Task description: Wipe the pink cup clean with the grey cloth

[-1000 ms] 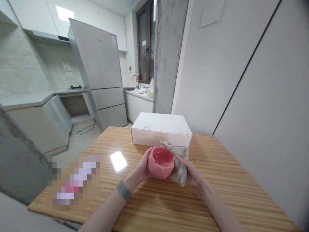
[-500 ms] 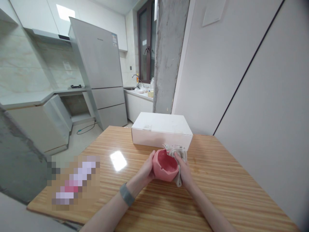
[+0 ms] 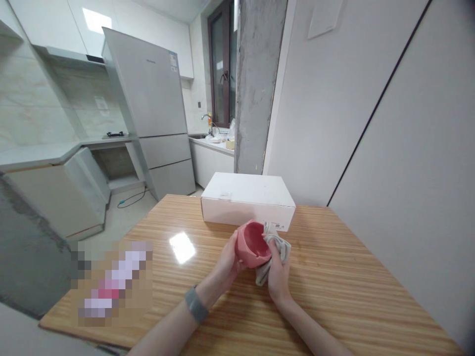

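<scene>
A small pink bowl (image 3: 252,243) is held above the wooden table (image 3: 334,287), tilted with its mouth toward the right. My left hand (image 3: 227,262) grips its left side and underside, fingers wrapped round it. My right hand (image 3: 276,271) is closed on a grey cloth (image 3: 276,247) and presses it against the bowl's right rim. Part of the cloth hangs down below the bowl. A grey band sits on my left wrist (image 3: 195,305).
A closed white box (image 3: 248,200) lies on the table just behind the bowl. A blurred patch (image 3: 111,282) covers something at the table's left corner. A wall runs along the right. Beyond the table are a fridge (image 3: 152,109), counters and a concrete pillar (image 3: 254,84).
The bowl has tipped from upright to facing right and risen a little. My right hand with the cloth has moved from beside the bowl up against its rim.
</scene>
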`<state>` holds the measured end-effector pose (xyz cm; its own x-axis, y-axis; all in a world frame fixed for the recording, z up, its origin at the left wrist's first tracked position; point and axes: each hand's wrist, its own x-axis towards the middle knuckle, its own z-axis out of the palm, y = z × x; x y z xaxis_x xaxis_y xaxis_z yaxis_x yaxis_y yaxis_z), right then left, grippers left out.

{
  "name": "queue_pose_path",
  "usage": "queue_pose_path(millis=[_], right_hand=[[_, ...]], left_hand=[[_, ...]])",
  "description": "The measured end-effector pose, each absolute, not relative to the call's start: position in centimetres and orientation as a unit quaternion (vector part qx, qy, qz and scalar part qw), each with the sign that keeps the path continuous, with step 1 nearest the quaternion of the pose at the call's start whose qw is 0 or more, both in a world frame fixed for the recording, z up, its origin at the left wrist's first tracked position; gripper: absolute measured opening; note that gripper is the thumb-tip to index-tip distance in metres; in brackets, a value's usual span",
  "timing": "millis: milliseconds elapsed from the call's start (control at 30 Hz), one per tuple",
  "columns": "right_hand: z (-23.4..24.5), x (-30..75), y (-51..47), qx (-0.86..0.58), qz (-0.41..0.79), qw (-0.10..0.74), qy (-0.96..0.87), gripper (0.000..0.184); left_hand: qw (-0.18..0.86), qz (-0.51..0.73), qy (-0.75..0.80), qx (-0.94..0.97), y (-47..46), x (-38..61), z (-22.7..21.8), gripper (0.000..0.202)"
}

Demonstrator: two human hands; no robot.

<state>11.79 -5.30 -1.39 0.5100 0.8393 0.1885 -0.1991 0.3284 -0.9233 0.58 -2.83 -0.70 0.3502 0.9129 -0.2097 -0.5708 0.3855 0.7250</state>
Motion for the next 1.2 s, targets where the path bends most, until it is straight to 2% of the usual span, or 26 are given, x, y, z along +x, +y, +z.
queue_pose_path(millis=[100, 300, 400, 800, 1033, 1200], right_hand=[[-0.7, 13.5, -4.4, -0.443, 0.374, 0.729, -0.363, 0.028], [0.6, 15.9, -3.6, -0.397, 0.577, 0.578, -0.418, 0.027], [0.7, 16.1, -3.6, -0.379, 0.612, 0.557, -0.415, 0.029], [-1.0, 14.7, -2.9, -0.410, 0.470, 0.669, -0.403, 0.025], [-1.0, 12.1, -5.2, -0.435, 0.373, 0.733, -0.366, 0.032], [-0.6, 11.6, -5.7, -0.432, 0.366, 0.727, -0.389, 0.029]], left_hand=[[0.762, 0.426, 0.354, 0.335, -2.9, -0.2, -0.1, 0.059], [0.816, 0.264, 0.359, 0.368, -2.8, -1.7, 0.1, 0.088], [0.829, 0.237, 0.349, 0.367, -2.7, -1.7, -0.3, 0.092], [0.755, 0.475, 0.318, 0.321, -2.8, 0.4, -0.6, 0.058], [0.682, 0.510, 0.382, 0.359, -3.5, 0.7, -0.7, 0.061], [0.735, 0.483, 0.323, 0.349, -3.2, 0.0, -0.1, 0.059]])
